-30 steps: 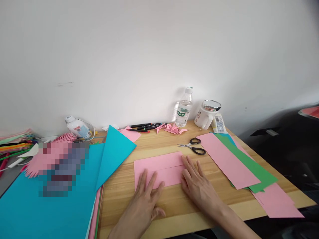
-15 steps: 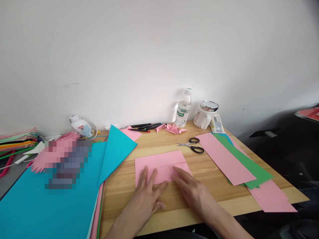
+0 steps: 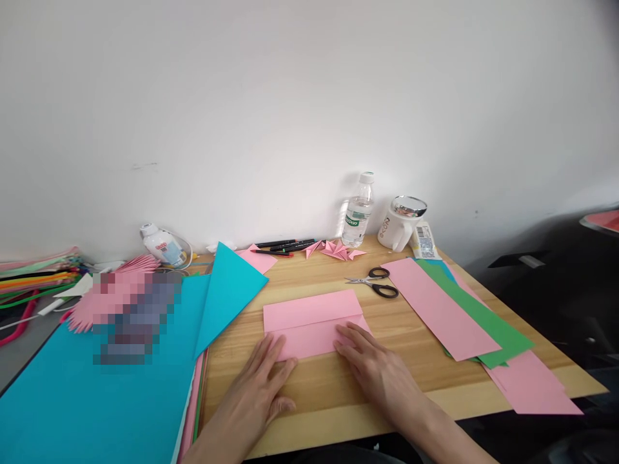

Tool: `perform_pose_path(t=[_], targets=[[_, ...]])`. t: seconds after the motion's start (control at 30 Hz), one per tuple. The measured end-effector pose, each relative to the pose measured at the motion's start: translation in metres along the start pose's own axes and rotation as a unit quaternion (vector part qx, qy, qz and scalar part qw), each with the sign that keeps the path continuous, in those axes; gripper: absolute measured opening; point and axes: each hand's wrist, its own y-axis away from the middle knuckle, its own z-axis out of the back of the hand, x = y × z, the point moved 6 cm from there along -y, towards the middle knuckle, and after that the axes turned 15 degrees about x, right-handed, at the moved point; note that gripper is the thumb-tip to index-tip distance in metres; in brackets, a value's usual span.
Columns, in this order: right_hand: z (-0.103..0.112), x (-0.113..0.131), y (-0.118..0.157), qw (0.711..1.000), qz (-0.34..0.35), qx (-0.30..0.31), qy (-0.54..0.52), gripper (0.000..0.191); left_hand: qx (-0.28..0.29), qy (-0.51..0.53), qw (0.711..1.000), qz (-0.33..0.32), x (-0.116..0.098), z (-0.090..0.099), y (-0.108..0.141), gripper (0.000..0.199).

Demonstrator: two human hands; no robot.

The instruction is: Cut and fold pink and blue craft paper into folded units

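Note:
A pink sheet of paper [image 3: 312,325] lies on the wooden table in front of me, with a fold or flap edge running across its middle. My left hand [image 3: 256,380] rests on its near left corner, fingers stretched out and thumb apart. On the near right part of the sheet lies my right hand [image 3: 377,367], its fingertips pressing flat on the paper. Neither hand grips anything. Just beyond the sheet, to the right, is a pair of scissors [image 3: 374,282] with black handles, blades pointing left.
Pink strips [image 3: 445,312] and a green strip [image 3: 503,335] lie to the right. At left is blue paper [image 3: 97,406] with a folded blue piece [image 3: 229,290]. A water bottle [image 3: 358,216], a mug [image 3: 399,225], pens [image 3: 287,245] and folded pink pieces [image 3: 336,250] stand along the wall.
My left hand has slid left and toward me, from the sheet's middle to its near left corner. My right hand stays in about the same place on the paper.

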Motion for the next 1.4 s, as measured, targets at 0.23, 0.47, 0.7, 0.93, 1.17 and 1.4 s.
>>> perform_pose_path(t=[0.23,0.47,0.7,0.93,1.17,1.4], targets=[[0.003,-0.001,-0.002,1.0,-0.001,0.015,0.0,0.037,-0.062,0.0,0.998,0.029,0.01,-0.004,0.022,0.045],[0.007,-0.004,-0.006,0.999,-0.008,0.048,-0.01,0.033,-0.077,0.008,0.995,0.06,0.015,-0.005,0.037,0.048],[0.008,-0.005,-0.008,0.997,-0.008,0.068,-0.018,0.032,-0.102,-0.025,0.992,0.069,0.013,0.0,0.038,0.045],[0.019,-0.015,-0.022,0.997,0.012,0.027,-0.07,0.026,-0.176,0.003,0.981,0.088,0.002,0.041,0.005,0.038],[0.019,-0.03,-0.075,0.996,0.059,0.051,-0.042,0.043,-0.098,-0.023,0.993,0.056,-0.027,0.023,-0.034,0.026],[0.029,-0.032,-0.093,0.99,0.047,0.132,-0.006,0.037,-0.082,-0.059,0.993,0.062,-0.026,0.011,-0.035,0.025]])
